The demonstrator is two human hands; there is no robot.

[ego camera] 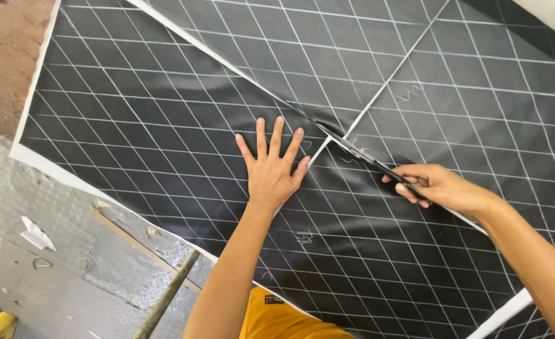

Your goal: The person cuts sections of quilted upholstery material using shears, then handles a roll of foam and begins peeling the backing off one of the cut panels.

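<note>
Right under my hands lay the black sheet (164, 138), the quilted-looking stuff with thin white lines crossing it into diamonds, spread flat over pretty much the whole tabletop. My left hand (271, 169) was pressed down on it, palm flat and fingers fanned wide, holding nothing, just pinning the material. My right hand (437, 187) was curled tight around the handles of the scissors (365, 158), so that one was fully closed on the tool.

What mattered was the line. The scissors pointed away from my right hand, up and to the left, with the blades lying along a white edge (227, 59) that ran diagonally from the upper left down toward the lower right. The blade tips sat just beside my left fingertips, on their right, near where a second white seam (393, 78) came down from the upper right and met that edge. So my left hand was the one closer to the cutting point, and the right trailed behind along the same diagonal.

Off to the left was bare patterned metal floor (70, 270) with a scrap of white paper (36, 235) on it.
</note>
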